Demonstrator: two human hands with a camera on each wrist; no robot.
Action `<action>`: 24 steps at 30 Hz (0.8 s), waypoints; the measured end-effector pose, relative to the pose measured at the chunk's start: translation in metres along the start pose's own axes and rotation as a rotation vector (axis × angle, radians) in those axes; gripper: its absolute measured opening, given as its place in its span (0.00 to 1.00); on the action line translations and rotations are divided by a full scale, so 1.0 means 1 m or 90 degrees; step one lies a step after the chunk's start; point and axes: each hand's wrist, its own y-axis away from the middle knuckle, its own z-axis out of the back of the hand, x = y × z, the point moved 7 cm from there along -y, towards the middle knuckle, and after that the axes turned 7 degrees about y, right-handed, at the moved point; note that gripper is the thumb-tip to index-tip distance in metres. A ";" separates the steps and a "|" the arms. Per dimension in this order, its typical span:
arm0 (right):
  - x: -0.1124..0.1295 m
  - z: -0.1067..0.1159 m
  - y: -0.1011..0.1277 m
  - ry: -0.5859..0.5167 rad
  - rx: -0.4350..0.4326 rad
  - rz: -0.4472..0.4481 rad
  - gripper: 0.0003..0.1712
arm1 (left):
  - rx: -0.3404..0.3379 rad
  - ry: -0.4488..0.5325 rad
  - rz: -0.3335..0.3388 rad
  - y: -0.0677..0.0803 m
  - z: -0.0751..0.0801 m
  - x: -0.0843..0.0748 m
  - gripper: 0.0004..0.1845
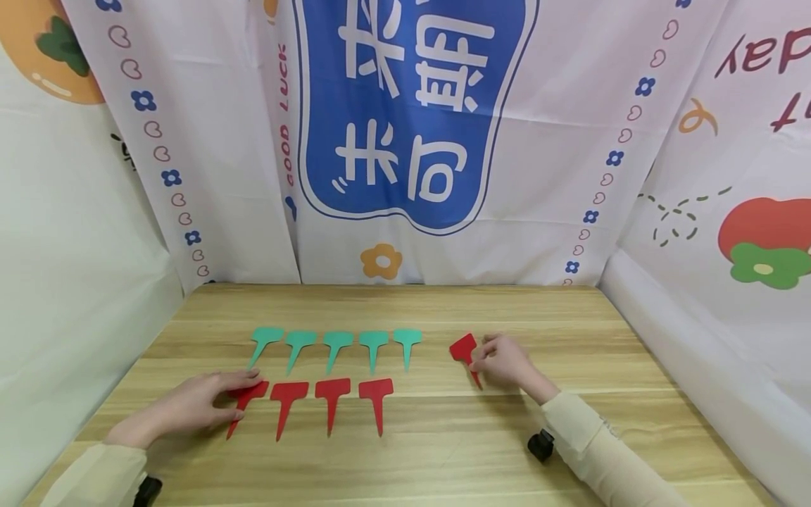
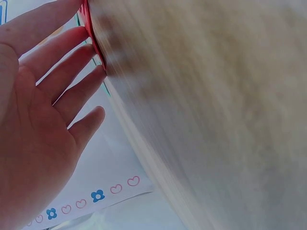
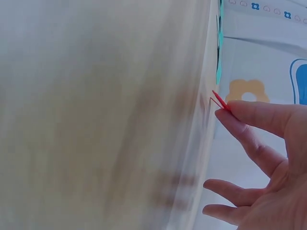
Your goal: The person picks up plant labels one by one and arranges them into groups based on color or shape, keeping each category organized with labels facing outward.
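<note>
My right hand (image 1: 503, 360) pinches a red T-shaped plant label (image 1: 464, 348) between thumb and forefinger, right of the rows. In the right wrist view its red edge (image 3: 221, 101) shows at the fingertips, close over the tabletop, with the other fingers spread. My left hand (image 1: 190, 405) reaches in from the left, fingers extended and touching the leftmost red label (image 1: 252, 390), partly covering it. Three more red labels (image 1: 332, 389) lie in line to its right, stems toward me. In the left wrist view, the left hand's fingers (image 2: 72, 64) reach the red labels' edge.
Several teal-green plant labels (image 1: 338, 341) form a row behind the red ones. The wooden table (image 1: 443, 458) is bordered by white printed cloth (image 1: 241, 211) at the back and both sides. Each wrist wears a black camera, the right one (image 1: 541, 445) above the table.
</note>
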 end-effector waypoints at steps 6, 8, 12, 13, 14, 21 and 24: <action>0.010 -0.005 0.005 -0.025 0.018 -0.001 0.08 | -0.011 -0.006 -0.005 0.001 0.001 0.000 0.30; 0.013 -0.006 0.007 -0.033 0.020 -0.001 0.08 | -0.012 -0.007 -0.005 0.001 0.001 0.000 0.30; 0.019 -0.011 0.008 -0.020 0.021 0.012 0.08 | -0.012 -0.009 -0.005 0.000 0.001 0.000 0.30; 0.021 -0.012 0.008 -0.011 0.020 0.017 0.08 | -0.011 -0.008 -0.006 0.000 0.001 0.000 0.30; 0.022 -0.013 0.009 -0.004 0.021 0.021 0.08 | -0.010 -0.008 -0.006 0.000 0.000 0.001 0.30; 0.037 -0.016 0.014 0.008 0.034 0.026 0.11 | -0.008 -0.011 -0.007 0.000 0.000 0.001 0.30; 0.044 -0.018 0.016 0.015 0.038 0.032 0.12 | -0.008 -0.007 -0.004 0.000 0.000 0.001 0.31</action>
